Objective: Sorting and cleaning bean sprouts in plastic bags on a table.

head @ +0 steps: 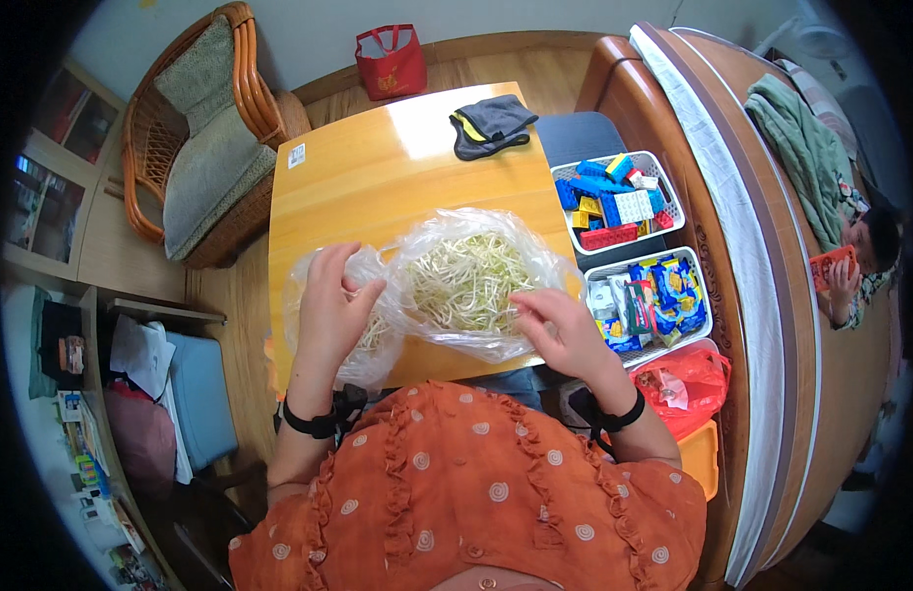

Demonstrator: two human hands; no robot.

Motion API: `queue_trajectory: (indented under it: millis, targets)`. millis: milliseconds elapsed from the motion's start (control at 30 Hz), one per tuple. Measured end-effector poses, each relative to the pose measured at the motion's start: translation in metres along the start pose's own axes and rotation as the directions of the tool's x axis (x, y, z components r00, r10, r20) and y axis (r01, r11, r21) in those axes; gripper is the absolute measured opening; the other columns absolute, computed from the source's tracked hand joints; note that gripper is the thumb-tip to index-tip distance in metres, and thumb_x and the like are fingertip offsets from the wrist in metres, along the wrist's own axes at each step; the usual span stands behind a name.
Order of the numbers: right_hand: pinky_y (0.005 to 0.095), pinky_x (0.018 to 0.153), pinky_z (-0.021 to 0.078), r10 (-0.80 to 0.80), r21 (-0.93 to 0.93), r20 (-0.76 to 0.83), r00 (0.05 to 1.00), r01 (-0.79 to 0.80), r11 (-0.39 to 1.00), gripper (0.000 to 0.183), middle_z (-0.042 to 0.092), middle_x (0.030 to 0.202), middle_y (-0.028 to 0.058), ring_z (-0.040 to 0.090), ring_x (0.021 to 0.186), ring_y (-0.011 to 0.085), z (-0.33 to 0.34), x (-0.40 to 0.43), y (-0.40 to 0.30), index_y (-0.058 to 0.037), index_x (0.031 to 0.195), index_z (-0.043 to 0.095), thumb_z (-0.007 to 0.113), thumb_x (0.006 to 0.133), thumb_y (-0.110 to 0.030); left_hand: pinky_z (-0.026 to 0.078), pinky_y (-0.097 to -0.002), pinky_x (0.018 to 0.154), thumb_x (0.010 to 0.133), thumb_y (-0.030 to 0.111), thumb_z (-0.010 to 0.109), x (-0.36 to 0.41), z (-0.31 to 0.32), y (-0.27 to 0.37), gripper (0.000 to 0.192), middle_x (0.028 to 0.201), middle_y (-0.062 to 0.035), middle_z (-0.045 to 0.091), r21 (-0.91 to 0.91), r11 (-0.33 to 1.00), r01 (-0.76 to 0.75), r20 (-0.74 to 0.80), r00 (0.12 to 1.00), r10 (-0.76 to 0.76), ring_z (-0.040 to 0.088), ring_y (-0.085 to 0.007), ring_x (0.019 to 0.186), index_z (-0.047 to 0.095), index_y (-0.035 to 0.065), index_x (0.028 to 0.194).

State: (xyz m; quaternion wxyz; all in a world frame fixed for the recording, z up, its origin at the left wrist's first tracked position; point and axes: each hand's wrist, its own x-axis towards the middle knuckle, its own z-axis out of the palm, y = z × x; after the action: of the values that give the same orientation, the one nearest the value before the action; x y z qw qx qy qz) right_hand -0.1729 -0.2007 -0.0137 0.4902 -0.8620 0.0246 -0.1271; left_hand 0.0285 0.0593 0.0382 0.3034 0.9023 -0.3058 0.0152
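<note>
A clear plastic bag lies spread on the wooden table (331,185), with a heap of bean sprouts (467,281) in it. My right hand (563,332) is at the right edge of this heap, thumb and forefinger close together; whether a sprout is between them I cannot tell. To the left, a smaller clear plastic bag (379,362) holds more sprouts. Over that bag is my left hand (334,306), its thumb and fingers apart, with nothing visible between them; its palm side is partly hidden.
A folded grey cloth (493,125) lies at the table's far right. Beside the table are a basket of toy bricks (619,203), a basket of snack packets (648,299) and a red plastic bag (685,391). A rattan armchair (213,148) stands left; a person (840,281) lies on the bed at right.
</note>
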Motion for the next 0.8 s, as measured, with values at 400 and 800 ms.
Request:
queue_trajectory:
  millis: [400,800]
  targets:
    - [0.0465,0.083,0.0547,0.108,-0.321,-0.388,0.915,-0.243,0.915,0.021,0.066,0.098,0.0199,0.066,0.091,0.0409,-0.003,0.060,0.089,-0.0015,0.103,0.071,0.072,0.090,-0.018,0.058,-0.0407,0.078,0.097,0.022,0.071,0.067,0.089,-0.008,0.026,0.101,-0.0142,0.072,-0.029,1.000,-0.002,0.306,0.952,0.011,0.071,-0.0285,0.085,0.068,0.0023,0.115]
    - [0.0286,0.057,0.0463,0.573,0.761,0.039,0.819,-0.396,0.514,0.029,0.068,0.079,0.0026,0.062,0.066,0.0122,-0.016,0.088,0.140,-0.0037,0.094,0.069,0.058,0.104,-0.029,0.056,-0.0322,0.065,0.097,0.021,0.066,0.099,0.098,-0.091,0.015,0.092,-0.0066,0.071,-0.580,0.181,0.794,0.777,0.606,-0.171,0.068,-0.0168,0.075,0.067,0.0062,0.099]
